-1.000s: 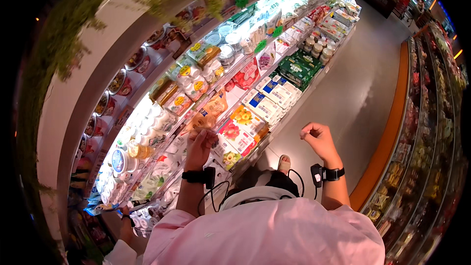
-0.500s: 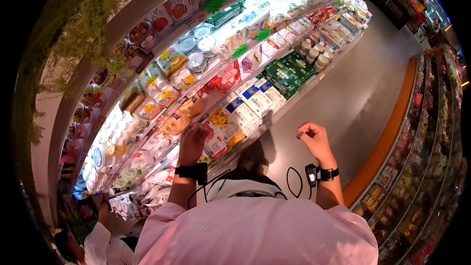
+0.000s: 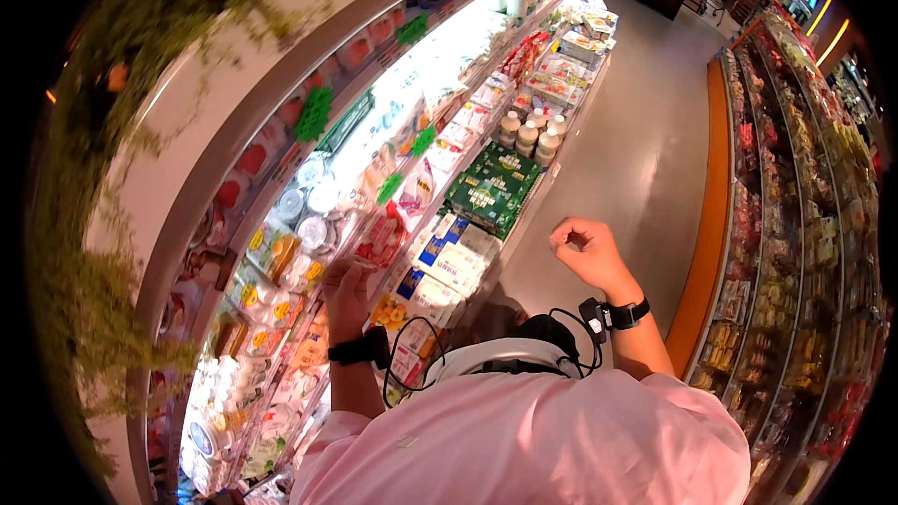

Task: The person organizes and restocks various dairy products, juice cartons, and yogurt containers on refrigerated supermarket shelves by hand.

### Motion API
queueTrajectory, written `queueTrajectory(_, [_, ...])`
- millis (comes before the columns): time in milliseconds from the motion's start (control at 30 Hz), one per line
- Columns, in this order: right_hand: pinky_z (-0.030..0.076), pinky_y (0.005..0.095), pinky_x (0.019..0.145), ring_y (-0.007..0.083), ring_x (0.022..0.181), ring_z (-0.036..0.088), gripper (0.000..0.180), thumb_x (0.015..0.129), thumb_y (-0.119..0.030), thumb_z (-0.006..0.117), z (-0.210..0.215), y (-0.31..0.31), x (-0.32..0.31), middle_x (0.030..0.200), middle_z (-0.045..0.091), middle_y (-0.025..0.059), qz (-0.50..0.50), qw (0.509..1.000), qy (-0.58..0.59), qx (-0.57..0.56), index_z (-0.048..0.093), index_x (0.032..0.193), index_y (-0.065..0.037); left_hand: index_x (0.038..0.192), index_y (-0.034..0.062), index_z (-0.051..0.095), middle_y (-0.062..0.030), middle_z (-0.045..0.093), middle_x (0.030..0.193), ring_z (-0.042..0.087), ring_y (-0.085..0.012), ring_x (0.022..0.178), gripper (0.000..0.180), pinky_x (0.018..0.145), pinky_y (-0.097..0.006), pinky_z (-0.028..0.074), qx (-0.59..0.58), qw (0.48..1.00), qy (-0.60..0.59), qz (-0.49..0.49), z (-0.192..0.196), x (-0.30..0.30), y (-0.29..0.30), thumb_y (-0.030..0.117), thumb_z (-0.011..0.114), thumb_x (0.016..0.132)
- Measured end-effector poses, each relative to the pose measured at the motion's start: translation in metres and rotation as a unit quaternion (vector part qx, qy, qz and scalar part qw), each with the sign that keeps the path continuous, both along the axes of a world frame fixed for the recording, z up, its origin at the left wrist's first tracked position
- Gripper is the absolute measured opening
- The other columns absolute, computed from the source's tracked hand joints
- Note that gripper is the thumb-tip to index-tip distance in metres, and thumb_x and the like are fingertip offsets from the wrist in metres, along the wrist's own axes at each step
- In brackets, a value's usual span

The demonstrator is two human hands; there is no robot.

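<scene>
Left hand [image 3: 348,292] is up at the chilled shelf [image 3: 281,224], fingers curled onto a red pack [image 3: 382,236] on the shelf face; whether it truly grips the pack, I cannot tell. Right hand [image 3: 587,254] hangs out over the aisle floor [image 3: 636,159], loosely fisted, holding nothing. Black bands on both wrists. Just right of the pack sit blue-and-white cartons [image 3: 449,257], beyond them green boxes [image 3: 494,189], then white bottles [image 3: 529,131].
</scene>
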State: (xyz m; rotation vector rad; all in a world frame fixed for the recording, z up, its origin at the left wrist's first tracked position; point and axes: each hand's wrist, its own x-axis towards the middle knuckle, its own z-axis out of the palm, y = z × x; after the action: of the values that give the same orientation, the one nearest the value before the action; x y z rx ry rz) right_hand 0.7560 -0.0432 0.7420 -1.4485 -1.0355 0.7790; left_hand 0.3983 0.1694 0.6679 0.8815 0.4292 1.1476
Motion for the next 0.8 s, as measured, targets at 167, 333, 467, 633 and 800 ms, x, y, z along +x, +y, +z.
queueTrajectory(167, [0.048,0.0237,0.075,0.0069,0.077,0.054,0.003,0.088,0.0,0.067,0.011,-0.016,0.122,0.083,0.062,-0.0002,-0.061,0.998,-0.022,0.009,0.066,0.088,0.003,0.089,-0.0011,0.065,-0.0094,0.066,0.093,0.064,-0.0163,0.081,0.005,0.077,-0.03,0.053,0.07,0.991,0.104,-0.057,0.034,0.136,0.027,-0.004,0.061,0.091])
queueTrajectory(333, [0.048,0.0234,0.076,0.0076,0.08,0.056,0.004,0.09,0.0,0.067,-0.005,-0.056,0.285,0.083,0.063,0.0,-0.132,0.991,-0.003,-0.005,0.067,0.089,0.003,0.081,-0.0014,0.065,-0.0074,0.067,0.086,0.068,-0.0165,0.081,0.013,0.075,-0.029,0.053,0.156,0.974,0.145,-0.074,0.063,0.32,0.024,-0.012,0.059,0.085])
queueTrajectory(467, [0.049,0.0252,0.071,0.009,0.076,0.058,0.005,0.089,-0.002,0.07,0.003,-0.089,0.429,0.08,0.063,0.0006,-0.201,0.978,-0.014,-0.047,0.069,0.088,0.002,0.081,-0.0008,0.066,-0.014,0.07,0.086,0.069,-0.022,0.08,0.011,0.071,-0.032,0.055,0.459,0.859,0.222,-0.041,0.149,0.495,-0.013,-0.008,0.07,0.074])
queueTrajectory(633, [0.049,0.0264,0.07,0.0115,0.074,0.06,0.011,0.091,-0.01,0.069,0.039,-0.098,0.64,0.082,0.066,0.0046,-0.153,0.976,-0.126,-0.089,0.071,0.095,0.0,0.086,0.0057,0.057,-0.0104,0.065,0.091,0.063,-0.0244,0.078,0.023,0.073,-0.039,0.053,0.672,0.73,0.014,0.123,0.252,0.723,-0.039,0.027,0.065,0.091])
queueTrajectory(800, [0.05,0.0279,0.067,0.012,0.071,0.059,0.015,0.091,-0.012,0.068,0.026,-0.088,0.8,0.08,0.067,0.0054,-0.233,0.963,-0.097,-0.093,0.071,0.096,0.002,0.088,0.0047,0.058,-0.0109,0.065,0.094,0.062,-0.0251,0.082,0.019,0.077,-0.04,0.051,0.71,0.679,-0.147,0.116,0.279,0.913,-0.04,0.023,0.064,0.089])
